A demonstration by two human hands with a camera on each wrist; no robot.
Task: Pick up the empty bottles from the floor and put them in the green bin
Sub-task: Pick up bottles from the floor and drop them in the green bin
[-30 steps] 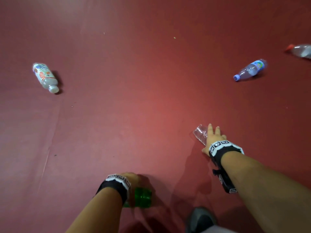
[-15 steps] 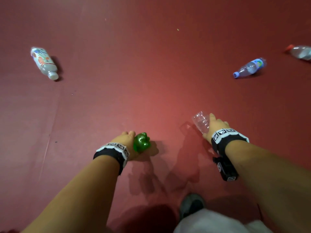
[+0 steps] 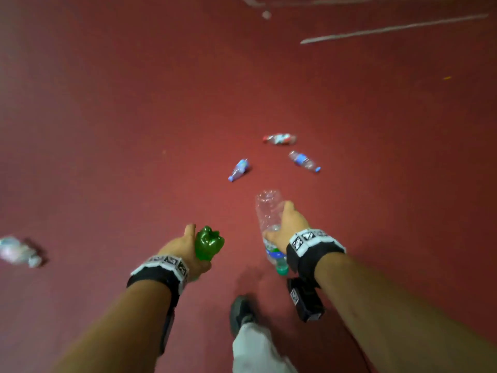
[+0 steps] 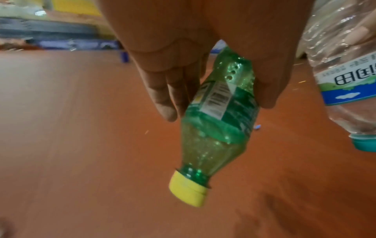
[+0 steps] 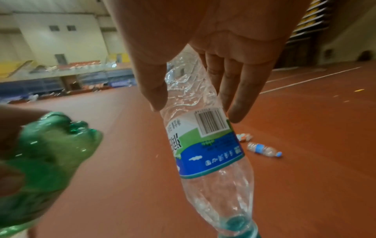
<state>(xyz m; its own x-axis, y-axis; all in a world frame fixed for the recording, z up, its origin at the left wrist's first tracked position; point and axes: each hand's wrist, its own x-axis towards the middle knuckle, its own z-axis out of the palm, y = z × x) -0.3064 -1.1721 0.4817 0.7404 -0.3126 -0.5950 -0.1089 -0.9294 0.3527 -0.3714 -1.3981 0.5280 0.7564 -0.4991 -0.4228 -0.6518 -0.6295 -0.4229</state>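
Note:
My left hand [image 3: 185, 247] grips a green bottle [image 3: 208, 242] with a yellow cap [image 4: 188, 189], cap pointing down, held off the red floor. My right hand [image 3: 286, 228] holds a clear crumpled bottle [image 3: 266, 211] with a blue and green label [image 5: 205, 153] and a teal cap, also cap down. In the left wrist view the fingers [image 4: 164, 96] and thumb wrap the green bottle [image 4: 219, 119]. In the right wrist view thumb and fingers [image 5: 236, 90] clasp the clear bottle [image 5: 203, 128]. No green bin is in view.
More bottles lie on the red floor [image 3: 107, 130]: a blue-capped one [image 3: 239, 169], another blue-labelled one [image 3: 304, 160], a crushed red and white one [image 3: 279, 138], and a pale one [image 3: 18, 251] at the left. White floor lines [image 3: 390, 29] run far right. My shoe [image 3: 240, 310] is below.
Both hands have lifted their bottles off the floor and risen. The view has turned, so the blue-capped bottles now lie ahead and the pale bottle has slid to the lower left.

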